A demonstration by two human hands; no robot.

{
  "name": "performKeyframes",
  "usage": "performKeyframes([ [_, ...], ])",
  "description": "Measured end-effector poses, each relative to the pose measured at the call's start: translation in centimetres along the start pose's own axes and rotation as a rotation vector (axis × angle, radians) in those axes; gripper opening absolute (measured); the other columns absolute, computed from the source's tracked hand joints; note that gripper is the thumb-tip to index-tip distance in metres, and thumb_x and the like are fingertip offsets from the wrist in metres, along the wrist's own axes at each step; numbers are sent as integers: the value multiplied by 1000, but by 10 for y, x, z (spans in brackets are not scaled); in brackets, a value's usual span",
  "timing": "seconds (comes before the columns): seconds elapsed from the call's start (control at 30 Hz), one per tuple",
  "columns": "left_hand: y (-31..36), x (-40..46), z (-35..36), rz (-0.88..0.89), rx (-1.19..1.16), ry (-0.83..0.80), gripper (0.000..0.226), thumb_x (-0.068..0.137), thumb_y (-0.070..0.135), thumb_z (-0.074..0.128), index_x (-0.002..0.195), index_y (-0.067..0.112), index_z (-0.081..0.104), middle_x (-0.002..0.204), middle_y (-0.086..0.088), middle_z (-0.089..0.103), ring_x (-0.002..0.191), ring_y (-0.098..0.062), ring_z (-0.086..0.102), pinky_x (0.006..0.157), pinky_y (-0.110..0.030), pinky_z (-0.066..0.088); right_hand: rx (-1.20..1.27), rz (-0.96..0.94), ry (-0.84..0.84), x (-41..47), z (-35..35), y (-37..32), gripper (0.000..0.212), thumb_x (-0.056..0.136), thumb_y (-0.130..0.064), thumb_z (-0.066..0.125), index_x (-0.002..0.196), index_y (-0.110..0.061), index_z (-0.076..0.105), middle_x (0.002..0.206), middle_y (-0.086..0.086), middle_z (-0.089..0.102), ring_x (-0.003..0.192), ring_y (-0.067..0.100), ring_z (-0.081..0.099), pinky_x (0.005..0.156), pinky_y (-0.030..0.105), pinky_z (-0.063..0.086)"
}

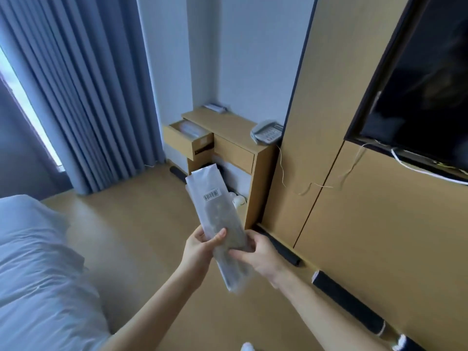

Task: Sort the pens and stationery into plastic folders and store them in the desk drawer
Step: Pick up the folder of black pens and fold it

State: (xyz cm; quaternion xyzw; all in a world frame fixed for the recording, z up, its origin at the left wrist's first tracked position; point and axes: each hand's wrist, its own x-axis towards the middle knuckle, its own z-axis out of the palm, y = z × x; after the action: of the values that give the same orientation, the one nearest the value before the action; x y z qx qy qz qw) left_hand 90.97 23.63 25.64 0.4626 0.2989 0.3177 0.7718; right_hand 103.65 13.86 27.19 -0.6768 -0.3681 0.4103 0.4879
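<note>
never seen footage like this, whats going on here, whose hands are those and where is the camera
There is no machine here. The camera sits on a person's head and looks forward and down, so the two arms reaching in are that person's own. The left hand and the right hand both grip a long clear plastic packet with a barcode sticker; its contents are too blurred to name. Ahead stands a small wooden desk with its left drawer pulled open and something pale inside. A telephone rests on the desk. A bed lies to the left.
</note>
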Motion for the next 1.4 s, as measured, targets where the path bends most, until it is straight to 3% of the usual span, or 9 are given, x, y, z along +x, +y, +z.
performKeyframes([
  [0.2, 35, 126, -11, -13, 27, 68, 46, 76, 23, 70, 115, 1, 60, 110, -21, 67, 101, -36, 65, 90, -45, 51, -89, -56, -124, 160, -22, -28, 27, 74, -17, 78, 96, -11, 64, 94, 5, 71, 89, 16, 68, 82, 30, 55],
  [0.43, 98, 246, -80, -29, 189, 158, 61, 64, 30, 82, 114, 1, 62, 110, -17, 68, 105, -32, 65, 87, -36, 54, -136, -90, -297, 319, 1, -64, 21, 77, -11, 76, 75, -19, 57, 67, -11, 58, 57, -8, 52, 58, 8, 39],
  [0.53, 112, 297, -118, -58, 299, 130, 49, 75, 29, 76, 116, 5, 62, 111, -14, 69, 105, -29, 65, 92, -39, 52, -158, -66, -318, 381, 18, -66, 16, 76, -9, 76, 79, -13, 60, 68, -11, 58, 58, -6, 52, 58, 9, 40],
  [0.67, 136, 390, -169, -9, 385, 139, 52, 72, 24, 78, 117, 10, 57, 109, -9, 70, 102, -25, 67, 89, -38, 54, -217, -77, -260, 478, 42, -75, 22, 71, -13, 80, 83, -9, 62, 74, -5, 61, 68, 7, 54, 61, 17, 43],
  [0.93, 214, 580, -235, 31, 339, 146, 49, 71, 28, 75, 114, 13, 58, 104, -9, 71, 103, -28, 65, 90, -37, 53, -318, -48, -115, 649, 48, -132, 24, 69, -23, 81, 85, -23, 63, 86, -10, 69, 82, 3, 64, 69, 15, 47],
  [1.13, 239, 721, -258, 131, 469, 164, 88, 72, 18, 82, 140, 29, 27, 127, 2, 57, 100, -10, 65, 82, -21, 50, -401, -51, -19, 766, 38, -147, 26, 74, -20, 77, 95, -13, 64, 87, -9, 67, 80, 5, 63, 65, 10, 46],
  [1.2, 246, 768, -267, 249, 666, 208, 107, 67, 21, 85, 145, 33, 12, 140, 10, 36, 113, -4, 53, 93, -21, 42, -467, -61, -11, 809, 35, -147, 21, 76, -21, 74, 88, -12, 60, 82, -6, 64, 73, 7, 59, 60, 11, 43],
  [1.3, 259, 835, -291, 567, 1317, 244, 116, 58, 38, 88, 146, 33, 12, 150, 0, 21, 133, -15, 28, 112, -37, 25, -568, -73, 1, 873, 33, -142, 24, 78, -24, 70, 98, -15, 60, 94, -3, 65, 86, 15, 61, 76, 25, 50],
  [1.4, 271, 896, -298, 819, 1870, -73, 102, 49, 46, 89, 136, 28, 38, 145, -6, 34, 134, -30, 28, 109, -56, 24, -673, -50, 41, 915, 36, -134, 34, 81, -27, 67, 112, -16, 58, 101, 0, 66, 95, 18, 61, 82, 32, 50],
])
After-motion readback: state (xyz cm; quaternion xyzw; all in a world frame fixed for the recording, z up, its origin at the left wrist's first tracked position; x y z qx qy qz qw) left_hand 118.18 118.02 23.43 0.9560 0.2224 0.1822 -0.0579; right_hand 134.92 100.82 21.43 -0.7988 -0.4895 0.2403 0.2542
